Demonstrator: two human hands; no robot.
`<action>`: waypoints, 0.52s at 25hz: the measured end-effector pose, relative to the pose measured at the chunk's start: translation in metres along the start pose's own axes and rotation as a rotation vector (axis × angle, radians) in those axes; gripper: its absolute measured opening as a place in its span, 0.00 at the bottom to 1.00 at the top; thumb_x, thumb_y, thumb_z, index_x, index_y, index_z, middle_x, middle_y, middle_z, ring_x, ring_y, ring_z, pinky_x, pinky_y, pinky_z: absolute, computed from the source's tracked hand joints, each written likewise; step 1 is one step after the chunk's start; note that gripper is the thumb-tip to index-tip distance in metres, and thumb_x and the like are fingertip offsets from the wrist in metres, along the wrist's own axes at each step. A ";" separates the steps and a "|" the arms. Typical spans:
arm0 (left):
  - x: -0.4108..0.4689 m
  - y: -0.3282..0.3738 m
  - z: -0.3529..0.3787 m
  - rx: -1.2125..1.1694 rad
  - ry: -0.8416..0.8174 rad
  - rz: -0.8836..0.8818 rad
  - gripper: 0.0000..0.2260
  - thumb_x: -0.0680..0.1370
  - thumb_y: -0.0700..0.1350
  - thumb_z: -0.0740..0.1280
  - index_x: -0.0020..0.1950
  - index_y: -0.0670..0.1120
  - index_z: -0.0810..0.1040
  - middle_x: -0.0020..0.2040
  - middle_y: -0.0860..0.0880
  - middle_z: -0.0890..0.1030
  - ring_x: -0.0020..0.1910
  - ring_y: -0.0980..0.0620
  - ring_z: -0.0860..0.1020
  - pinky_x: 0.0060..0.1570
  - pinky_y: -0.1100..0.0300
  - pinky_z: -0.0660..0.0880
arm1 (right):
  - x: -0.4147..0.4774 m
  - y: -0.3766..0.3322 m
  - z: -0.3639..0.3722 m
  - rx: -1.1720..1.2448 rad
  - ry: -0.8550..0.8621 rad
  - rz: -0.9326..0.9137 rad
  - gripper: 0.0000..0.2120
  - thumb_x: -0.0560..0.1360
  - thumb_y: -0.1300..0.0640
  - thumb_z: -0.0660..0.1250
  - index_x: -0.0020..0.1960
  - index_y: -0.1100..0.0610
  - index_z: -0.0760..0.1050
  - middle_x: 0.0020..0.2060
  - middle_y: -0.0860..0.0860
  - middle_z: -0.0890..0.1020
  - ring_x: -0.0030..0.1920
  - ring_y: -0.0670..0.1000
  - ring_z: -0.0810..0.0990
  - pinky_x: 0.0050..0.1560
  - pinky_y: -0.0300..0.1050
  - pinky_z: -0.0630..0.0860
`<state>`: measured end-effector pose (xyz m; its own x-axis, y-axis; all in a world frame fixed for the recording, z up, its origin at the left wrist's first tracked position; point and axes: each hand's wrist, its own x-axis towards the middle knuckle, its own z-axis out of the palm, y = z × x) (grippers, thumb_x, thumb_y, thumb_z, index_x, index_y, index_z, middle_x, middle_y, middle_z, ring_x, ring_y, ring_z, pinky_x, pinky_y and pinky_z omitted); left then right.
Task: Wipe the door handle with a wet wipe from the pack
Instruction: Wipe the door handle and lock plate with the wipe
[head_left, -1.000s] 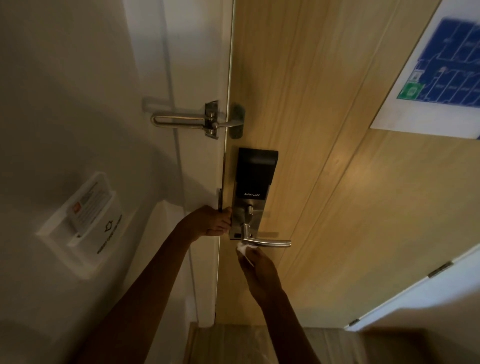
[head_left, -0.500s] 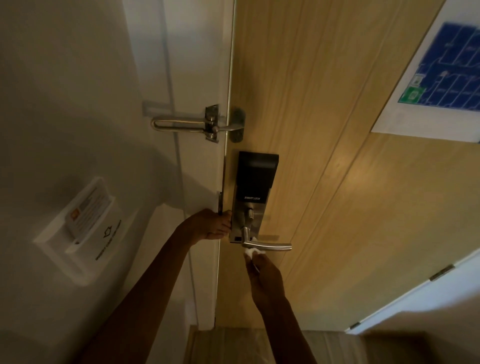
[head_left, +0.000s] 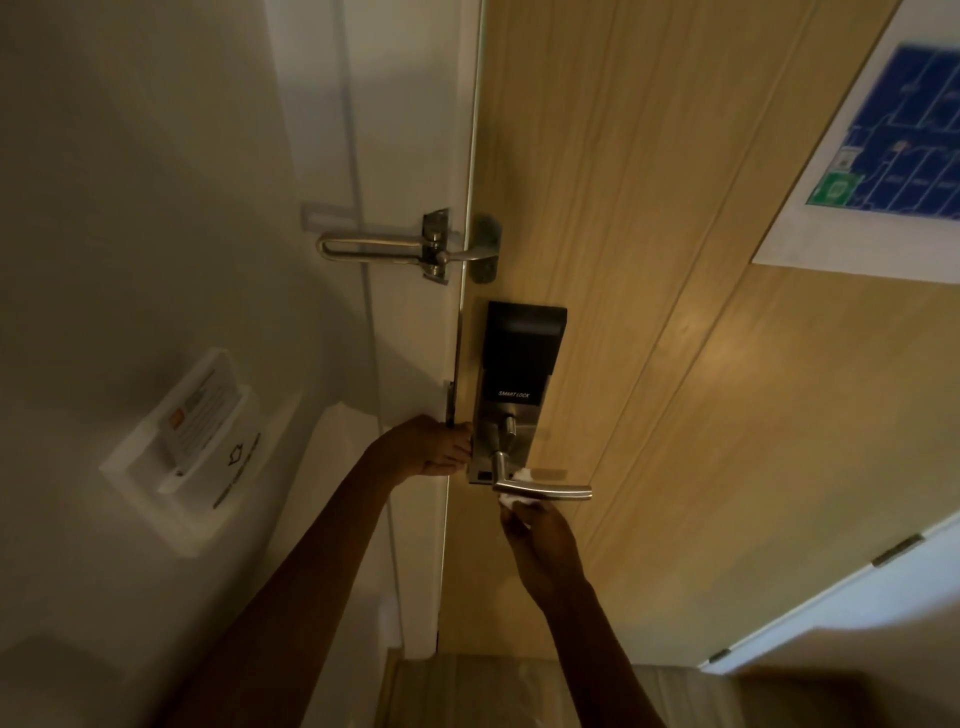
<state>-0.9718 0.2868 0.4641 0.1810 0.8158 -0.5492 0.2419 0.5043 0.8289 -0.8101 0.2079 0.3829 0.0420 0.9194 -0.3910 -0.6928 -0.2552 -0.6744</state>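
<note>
A silver lever door handle (head_left: 550, 490) sticks out to the right from a smart lock plate (head_left: 511, 400) on the wooden door (head_left: 649, 260). My right hand (head_left: 540, 540) is just below the lever's base, pinching a small white wet wipe (head_left: 511, 500) pressed against the underside of the handle; a bit of wipe also shows above the lever. My left hand (head_left: 431, 449) grips the door's edge beside the lock, fingers curled round it. The wipe pack is not in view.
A metal swing-bar door guard (head_left: 410, 248) spans frame and door above the lock. A white key-card holder (head_left: 192, 441) is on the left wall. A blue evacuation plan (head_left: 883, 156) hangs on the door, upper right. White hinged panel at lower right.
My right hand has moved up slightly with the wipe, from just under the lever to wrapped against its base. The left hand has stayed on the door edge.
</note>
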 end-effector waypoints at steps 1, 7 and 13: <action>-0.001 0.000 0.000 0.003 0.005 0.006 0.14 0.79 0.48 0.64 0.59 0.39 0.77 0.61 0.39 0.80 0.55 0.48 0.80 0.55 0.57 0.77 | 0.001 0.000 -0.002 -0.013 0.004 -0.020 0.09 0.77 0.69 0.60 0.53 0.64 0.76 0.47 0.59 0.79 0.46 0.53 0.78 0.45 0.43 0.77; -0.004 -0.001 -0.002 0.101 -0.077 0.044 0.13 0.82 0.46 0.58 0.62 0.41 0.74 0.64 0.38 0.77 0.64 0.45 0.76 0.64 0.54 0.73 | -0.009 0.004 -0.002 -0.171 -0.048 -0.087 0.07 0.78 0.66 0.60 0.53 0.64 0.76 0.47 0.58 0.80 0.48 0.53 0.79 0.47 0.45 0.76; -0.001 -0.002 -0.001 0.018 -0.021 0.036 0.19 0.81 0.51 0.60 0.63 0.38 0.75 0.62 0.39 0.79 0.61 0.45 0.78 0.55 0.58 0.76 | -0.024 -0.023 -0.028 -0.090 0.050 -0.132 0.08 0.79 0.64 0.59 0.49 0.64 0.76 0.44 0.60 0.78 0.46 0.54 0.78 0.49 0.48 0.75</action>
<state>-0.9731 0.2856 0.4633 0.2095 0.8272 -0.5215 0.2516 0.4697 0.8462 -0.7747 0.1839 0.3904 0.1662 0.9312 -0.3246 -0.6117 -0.1608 -0.7746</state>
